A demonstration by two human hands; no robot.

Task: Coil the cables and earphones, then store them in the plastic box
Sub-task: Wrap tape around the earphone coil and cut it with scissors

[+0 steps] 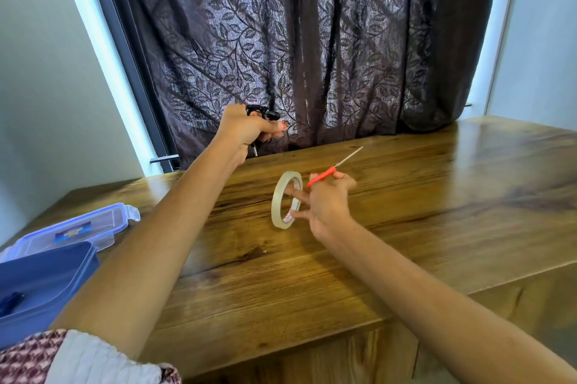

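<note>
Wooden table (406, 196): left hand (243, 130) clamps coiled cable (262, 113); right hand (327, 199) grips scissors (324, 174) and tape roll (285, 199) (presumably for binding).

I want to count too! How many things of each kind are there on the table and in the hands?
Coiled black cable, in the left hand: 1
Tape roll: 1
Red-handled scissors, in the right hand: 1
Blue plastic box: 1
Box lid: 1
Total: 5

left hand (240, 129) grips cable (262, 113); right hand (327, 199) holds tape (285, 199), scissors (331, 171)
</note>
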